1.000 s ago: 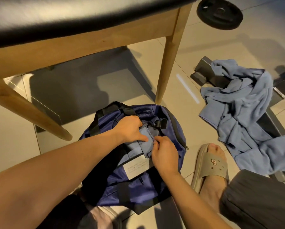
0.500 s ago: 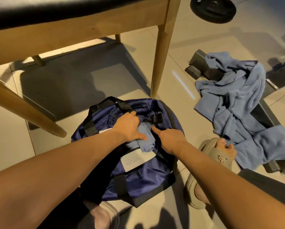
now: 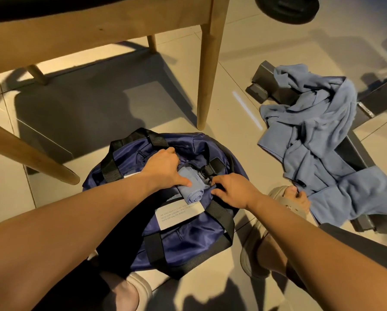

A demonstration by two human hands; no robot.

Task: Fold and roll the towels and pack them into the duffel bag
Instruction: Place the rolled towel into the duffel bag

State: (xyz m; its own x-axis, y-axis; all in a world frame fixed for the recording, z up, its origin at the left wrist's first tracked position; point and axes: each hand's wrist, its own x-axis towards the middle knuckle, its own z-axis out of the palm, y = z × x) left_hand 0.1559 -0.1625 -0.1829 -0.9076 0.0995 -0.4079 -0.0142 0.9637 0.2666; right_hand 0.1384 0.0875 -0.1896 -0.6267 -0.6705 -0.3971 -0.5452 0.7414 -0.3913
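Down on the glossy tiled floor [image 3: 111, 113] sits one duffel bag [image 3: 183, 241], a rounded navy shell with a satiny sheen, banded by flat black webbing straps [image 3: 220, 217] and carrying a white rectangular label [image 3: 179, 215] with small print too fine to read. In its open mouth lies a single rolled towel [image 3: 191, 190], soft pale-blue cloth wound into a short cylinder with a stitched hem showing at the near end. The left hand [image 3: 165, 168] is on that roll, palm down, thumb laid along its side and fingers curling over the far side into the bag, so it is gripping the roll. The right hand [image 3: 233, 190] has its fingers bent and pinches the bag's edge just beside a black plastic buckle [image 3: 204, 170]. Off to the right, well apart from the bag, is a crumpled heap of loose towels [image 3: 318, 140] in the same blue (how many are tangled in there I cannot tell), draped over dark metal bars [image 3: 264, 81]. Four smooth, tapered wooden table legs [image 3: 208, 63] stand behind the bag, one round black weight plate [image 3: 286, 7] is at the top edge, and one beige slide sandal [image 3: 284, 203] is near the right wrist.
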